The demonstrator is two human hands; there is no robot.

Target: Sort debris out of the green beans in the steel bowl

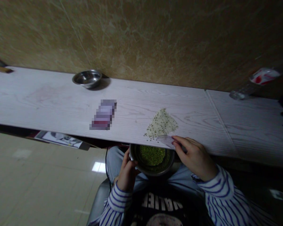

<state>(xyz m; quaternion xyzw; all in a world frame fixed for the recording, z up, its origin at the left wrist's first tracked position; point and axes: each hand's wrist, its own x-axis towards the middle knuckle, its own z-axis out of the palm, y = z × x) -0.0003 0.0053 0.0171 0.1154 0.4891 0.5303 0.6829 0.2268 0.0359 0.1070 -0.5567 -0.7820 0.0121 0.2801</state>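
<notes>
My left hand [127,171] grips the rim of a steel bowl [135,163] held just below the table's front edge, over my lap. Green beans [152,155] fill that bowl. My right hand [196,158] pinches a small pale card [166,140] that lies flat at the table edge, right above the bowl. Just beyond the card sits a pile of pale grains mixed with darker bits [162,123] on the white wood-grain table [49,100].
An empty steel bowl [87,78] stands at the back of the table near the brown wall. A blurred-out flat object [103,115] lies mid-table. A plastic bottle [257,80] lies at the far right. A wooden handle [1,69] shows at the far left.
</notes>
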